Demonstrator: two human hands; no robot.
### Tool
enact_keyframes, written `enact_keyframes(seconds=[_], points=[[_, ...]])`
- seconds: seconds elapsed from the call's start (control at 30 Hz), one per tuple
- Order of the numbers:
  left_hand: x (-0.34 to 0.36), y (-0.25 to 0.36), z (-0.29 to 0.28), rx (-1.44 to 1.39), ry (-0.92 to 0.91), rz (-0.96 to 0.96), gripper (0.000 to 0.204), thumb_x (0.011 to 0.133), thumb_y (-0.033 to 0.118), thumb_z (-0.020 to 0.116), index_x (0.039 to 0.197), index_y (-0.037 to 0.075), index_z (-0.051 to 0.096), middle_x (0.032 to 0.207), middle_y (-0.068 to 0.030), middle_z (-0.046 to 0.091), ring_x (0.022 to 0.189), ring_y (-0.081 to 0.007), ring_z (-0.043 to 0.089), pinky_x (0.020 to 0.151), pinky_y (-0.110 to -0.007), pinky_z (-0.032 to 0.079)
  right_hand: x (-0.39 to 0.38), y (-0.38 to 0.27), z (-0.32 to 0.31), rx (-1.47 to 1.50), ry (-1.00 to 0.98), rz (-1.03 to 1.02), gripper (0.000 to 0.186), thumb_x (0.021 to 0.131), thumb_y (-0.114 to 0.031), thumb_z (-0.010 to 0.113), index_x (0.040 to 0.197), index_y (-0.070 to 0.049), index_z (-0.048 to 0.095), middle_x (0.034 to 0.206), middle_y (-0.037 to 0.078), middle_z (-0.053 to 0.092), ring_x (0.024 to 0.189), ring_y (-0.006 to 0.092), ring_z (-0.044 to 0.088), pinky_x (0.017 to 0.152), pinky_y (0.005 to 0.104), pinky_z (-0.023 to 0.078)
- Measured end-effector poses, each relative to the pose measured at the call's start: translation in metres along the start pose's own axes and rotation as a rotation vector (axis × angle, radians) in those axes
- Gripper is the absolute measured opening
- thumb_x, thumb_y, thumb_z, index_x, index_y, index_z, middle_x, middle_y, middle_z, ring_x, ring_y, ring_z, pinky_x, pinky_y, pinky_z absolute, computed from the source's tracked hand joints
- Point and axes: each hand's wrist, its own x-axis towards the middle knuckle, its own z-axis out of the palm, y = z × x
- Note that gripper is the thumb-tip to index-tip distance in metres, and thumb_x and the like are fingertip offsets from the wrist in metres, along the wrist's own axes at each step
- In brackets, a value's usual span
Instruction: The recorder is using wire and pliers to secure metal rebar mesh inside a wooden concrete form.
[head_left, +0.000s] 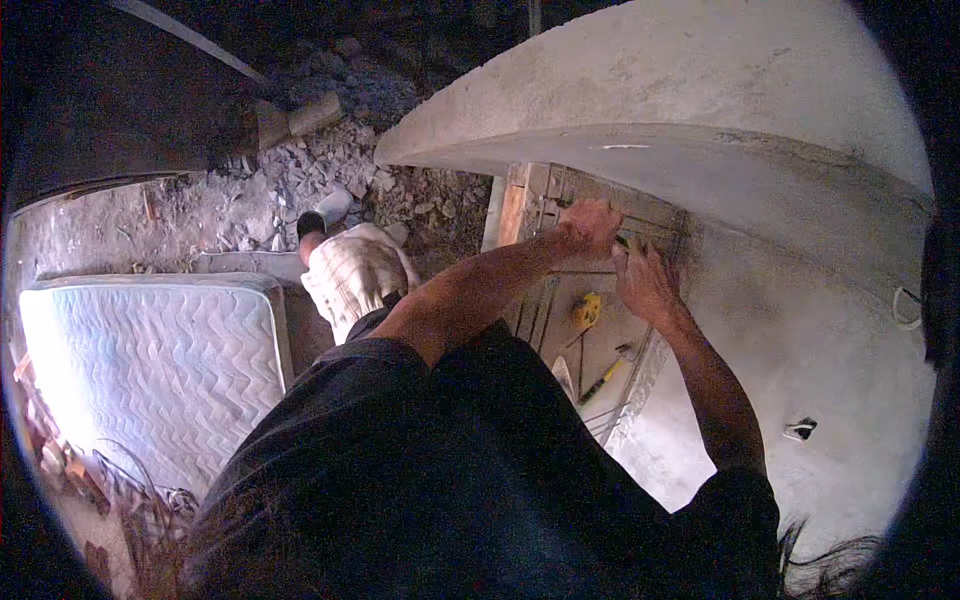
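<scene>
Dim, grainy fisheye view; glare on the mattress (150, 370), edges perhaps vignetted black.

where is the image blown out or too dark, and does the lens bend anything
Head view: the white quilted mattress is blown out at its left side; the dark shirt loses detail in shadow; the grey concrete slab edge bows from fisheye; both hands, left hand and right hand, look soft.

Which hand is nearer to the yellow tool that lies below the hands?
Right. The right hand is just up and to the right of the yellow tool; the left hand is farther above it.
</scene>
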Motion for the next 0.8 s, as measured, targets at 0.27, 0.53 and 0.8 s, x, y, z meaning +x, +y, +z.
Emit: enact_keyframes(seconds=[0.27,0.53,0.8], points=[[-0.005,0.006,-0.005,0.042,-0.041,-0.006,0.037,0.064,0.025,0.064,0.095,0.007,0.056,0.087,-0.0139,0.057,0.087,-0.0309,0.057,0.075,-0.042,0.046,0.021,0.005,-0.010,0.358,-0.264,0.244,0.042,0.086,-0.040,0.039,0.103,-0.003,0.053,0.086,0.026,0.057,0.084,0.0421,0.054,0.074,0.0484,0.043],[-0.008,-0.002,0.012,0.176,0.039,-0.006,0.031,0.067,0.018,0.061,0.096,0.010,0.056,0.085,-0.0102,0.058,0.078,-0.0275,0.060,0.065,-0.038,0.049,0.026,0.006,-0.006,0.264,-0.406,0.253,0.046,0.085,-0.043,0.041,0.099,0.000,0.054,0.086,0.025,0.057,0.085,0.0429,0.053,0.071,0.0476,0.044],[-0.028,0.008,0.005,0.206,0.268,0.242,0.030,0.072,0.026,0.054,0.097,0.009,0.055,0.082,-0.0105,0.058,0.079,-0.0273,0.059,0.067,-0.040,0.047,0.003,0.021,0.045,0.957,-0.658,0.618,0.055,0.083,-0.056,0.034,0.096,-0.006,0.054,0.057,0.008,0.053,0.052,0.0288,0.049,0.053,0.0360,0.044]])
